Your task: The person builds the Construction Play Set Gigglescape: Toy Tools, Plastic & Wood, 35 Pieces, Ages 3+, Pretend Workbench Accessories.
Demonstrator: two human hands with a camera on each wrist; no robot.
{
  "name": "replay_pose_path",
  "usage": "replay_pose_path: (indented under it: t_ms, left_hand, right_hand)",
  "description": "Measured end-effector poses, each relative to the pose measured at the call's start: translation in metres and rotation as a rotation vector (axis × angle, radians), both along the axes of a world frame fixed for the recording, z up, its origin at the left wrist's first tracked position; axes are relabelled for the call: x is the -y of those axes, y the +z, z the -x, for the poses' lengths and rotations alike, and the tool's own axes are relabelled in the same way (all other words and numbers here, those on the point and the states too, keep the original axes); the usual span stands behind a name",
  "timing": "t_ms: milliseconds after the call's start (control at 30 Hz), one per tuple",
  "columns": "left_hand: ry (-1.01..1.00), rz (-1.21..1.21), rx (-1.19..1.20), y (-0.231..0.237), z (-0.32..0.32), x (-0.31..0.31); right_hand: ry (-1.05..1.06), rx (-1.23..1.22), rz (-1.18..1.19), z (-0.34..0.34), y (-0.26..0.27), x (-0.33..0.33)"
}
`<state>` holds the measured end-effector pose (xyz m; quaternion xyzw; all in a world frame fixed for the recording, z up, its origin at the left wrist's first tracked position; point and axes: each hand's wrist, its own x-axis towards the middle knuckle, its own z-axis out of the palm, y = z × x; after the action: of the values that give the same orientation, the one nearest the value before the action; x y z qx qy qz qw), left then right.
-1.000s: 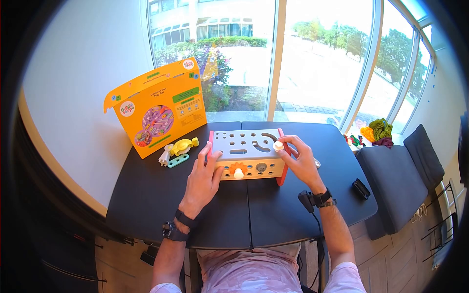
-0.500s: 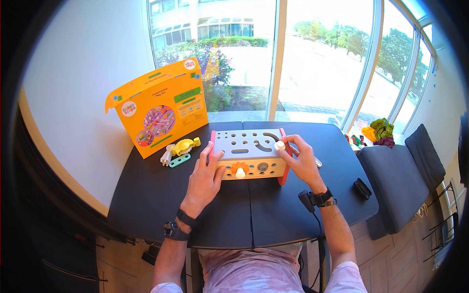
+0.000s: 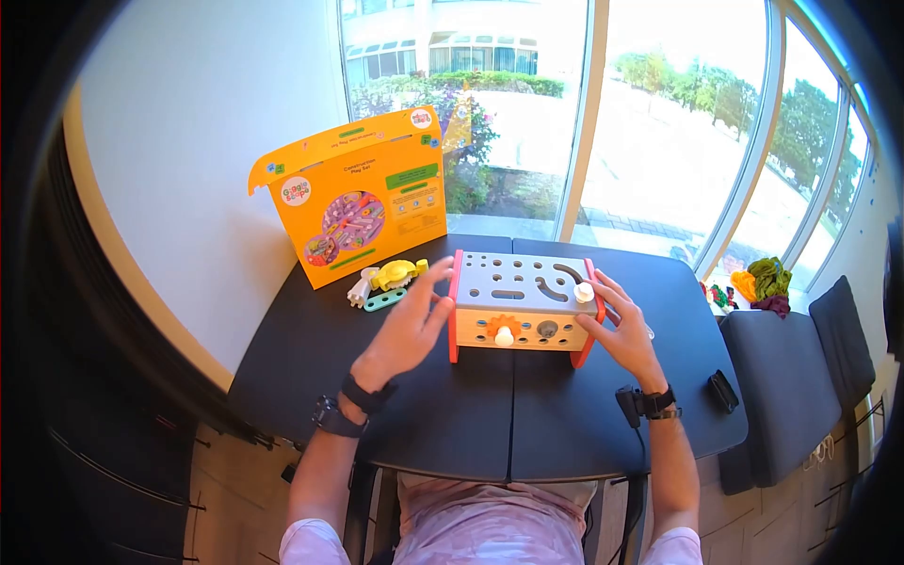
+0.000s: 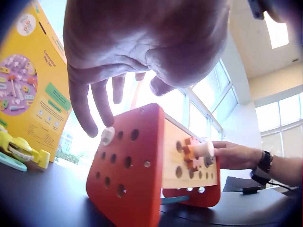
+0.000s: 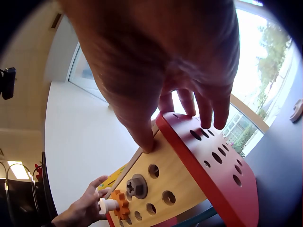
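At the far left stood the orange cardboard box (image 3: pixel 377 174), upright on the black table (image 3: pixel 424 414), and just nearer lay a white piece (image 3: pixel 360 289), a yellow piece (image 3: pixel 397 274) and a teal strip (image 3: pixel 384 299). Next came the left hand (image 3: pixel 405 334), fingers spread wide and holding nothing, right beside the toy bench's red left panel, a white side peg (image 4: pixel 107 135) close by its fingertips. And there was the toy bench (image 3: pixel 527 300), mid-table! Its front carried an orange gear (image 3: pixel 493 325) with a white bolt (image 3: pixel 506 337), then a gray bolt (image 3: pixel 547 329); a white knob (image 3: pixel 584 292) sat on top, at the right. The right hand (image 3: pixel 626 339) gripped that end, thumb at the front, fingers over the red side. Farther right lay a black case (image 3: pixel 723 391), apart from everything, then the dark seat (image 3: pixel 782 395).
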<state>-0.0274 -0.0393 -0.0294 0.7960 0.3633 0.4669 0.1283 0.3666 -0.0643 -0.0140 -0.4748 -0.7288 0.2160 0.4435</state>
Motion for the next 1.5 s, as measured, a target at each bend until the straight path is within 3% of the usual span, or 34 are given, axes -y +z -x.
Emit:
replay_pose_path:
  t_ms: [133, 233, 333, 433, 533, 733, 833, 933, 1033, 1167, 1267, 1500]
  left_hand:
    - [0.163, 0.196, 0.053, 0.017, 0.037, -0.016]
    - [0.490, 0.047, -0.251, -0.025, 0.095, -0.074]
    - [0.709, 0.212, -0.429, -0.035, 0.119, -0.090]
    - [0.835, 0.471, -0.601, -0.042, 0.129, -0.103]
    - [0.890, 0.524, -0.657, -0.054, 0.135, -0.111]
    - [0.948, 0.406, -0.531, -0.065, 0.142, -0.131]
    - [0.811, 0.343, -0.390, -0.019, 0.112, -0.104]
    - [0.258, 0.493, 0.052, -0.011, 0.107, -0.123]
    - [-0.113, 0.570, 0.498, 0.028, 0.047, -0.093]
    - [-0.358, 0.564, 0.435, 0.050, -0.001, -0.089]
    - [-0.330, 0.599, 0.306, 0.044, -0.018, -0.100]
    - [-0.404, 0.462, 0.290, 0.017, -0.025, -0.120]
  right_hand:
    - [0.025, -0.037, 0.044, -0.001, 0.005, 0.004]
    - [0.019, -0.026, 0.051, -0.002, 0.004, 0.003]
    - [0.013, -0.022, 0.060, -0.003, 0.005, 0.002]
    - [0.014, -0.020, 0.060, -0.001, 0.007, 0.004]
    - [0.029, -0.019, 0.048, -0.003, 0.006, 0.003]
    - [0.025, -0.010, 0.039, -0.003, 0.006, 0.003]
    - [0.015, -0.005, 0.034, -0.002, 0.008, 0.005]
    - [0.018, -0.007, 0.037, -0.001, 0.007, 0.005]
    - [0.025, 0.001, 0.039, -0.002, 0.006, 0.004]
    - [0.030, 0.003, 0.053, -0.002, 0.009, 0.005]
    - [0.029, 0.026, 0.049, -0.004, 0.006, 0.003]
    - [0.031, 0.029, 0.036, -0.004, 0.006, 0.005]
